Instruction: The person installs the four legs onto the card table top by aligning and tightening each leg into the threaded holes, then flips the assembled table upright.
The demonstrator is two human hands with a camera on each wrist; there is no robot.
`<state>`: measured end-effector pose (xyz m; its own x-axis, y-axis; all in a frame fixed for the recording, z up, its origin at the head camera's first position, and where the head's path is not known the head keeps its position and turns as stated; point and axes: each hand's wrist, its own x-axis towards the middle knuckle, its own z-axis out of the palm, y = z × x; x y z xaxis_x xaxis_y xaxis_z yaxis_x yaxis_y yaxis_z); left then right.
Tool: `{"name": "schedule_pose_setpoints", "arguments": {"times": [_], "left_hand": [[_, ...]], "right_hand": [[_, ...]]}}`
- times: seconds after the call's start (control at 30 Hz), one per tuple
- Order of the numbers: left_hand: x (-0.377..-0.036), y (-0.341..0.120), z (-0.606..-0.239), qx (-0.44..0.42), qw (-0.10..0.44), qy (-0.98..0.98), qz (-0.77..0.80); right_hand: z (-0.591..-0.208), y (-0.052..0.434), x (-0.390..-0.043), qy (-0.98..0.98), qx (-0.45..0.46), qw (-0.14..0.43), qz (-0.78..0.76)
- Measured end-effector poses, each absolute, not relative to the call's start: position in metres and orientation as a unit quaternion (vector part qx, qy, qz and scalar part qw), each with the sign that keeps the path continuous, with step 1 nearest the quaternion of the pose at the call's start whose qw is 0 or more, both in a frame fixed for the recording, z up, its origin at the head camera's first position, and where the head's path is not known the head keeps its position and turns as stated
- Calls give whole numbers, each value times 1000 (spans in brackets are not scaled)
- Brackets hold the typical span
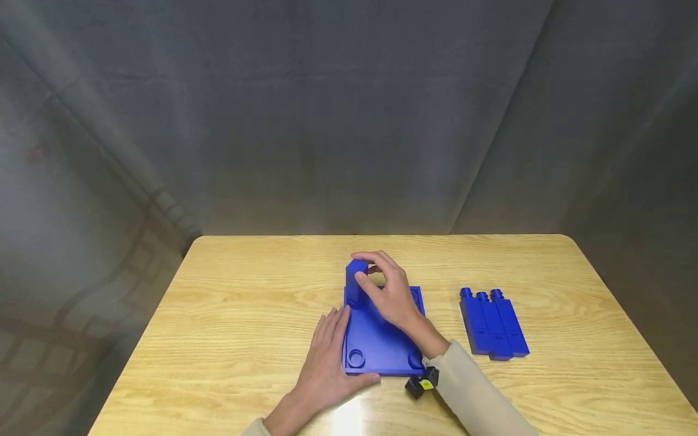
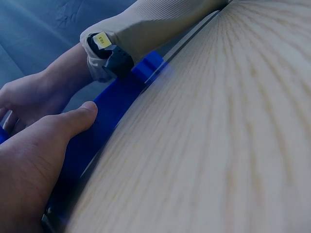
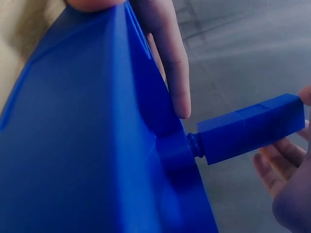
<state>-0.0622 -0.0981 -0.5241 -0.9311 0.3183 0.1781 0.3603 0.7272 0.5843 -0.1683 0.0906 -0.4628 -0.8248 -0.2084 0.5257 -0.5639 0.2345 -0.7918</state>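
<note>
A square blue board (image 1: 376,339) with raised round sockets at its corners lies on the table. My right hand (image 1: 392,297) pinches the top of a blue table leg (image 1: 354,281), a square post standing upright over the far-left socket. In the right wrist view, the leg's threaded end (image 3: 195,144) meets the rim of that socket (image 3: 175,153). My left hand (image 1: 327,363) rests around the board's near-left corner. Its straight fingers (image 3: 177,82) lie along the left edge, and its thumb (image 2: 80,119) lies by the near edge.
Several matching blue legs (image 1: 493,327) lie side by side on the wooden table (image 1: 229,327), right of the board, threaded ends pointing away. A black wrist device (image 1: 422,383) with a yellow label sits at the right sleeve. Grey curtains (image 1: 327,121) hang behind the table.
</note>
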Motion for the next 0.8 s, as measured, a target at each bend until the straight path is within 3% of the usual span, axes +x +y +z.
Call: {"name": "schedule_pose_setpoints", "arguments": {"times": [0.53,0.8], "left_hand": [[-62,-98,-525,-181,32,-931,-315],[-61,-98,-524,-181,32,-932,-312]], "right_hand": [[-459,87,-163,-790,169,139,572],[-463,90,-166,-791,195,146,561]]}}
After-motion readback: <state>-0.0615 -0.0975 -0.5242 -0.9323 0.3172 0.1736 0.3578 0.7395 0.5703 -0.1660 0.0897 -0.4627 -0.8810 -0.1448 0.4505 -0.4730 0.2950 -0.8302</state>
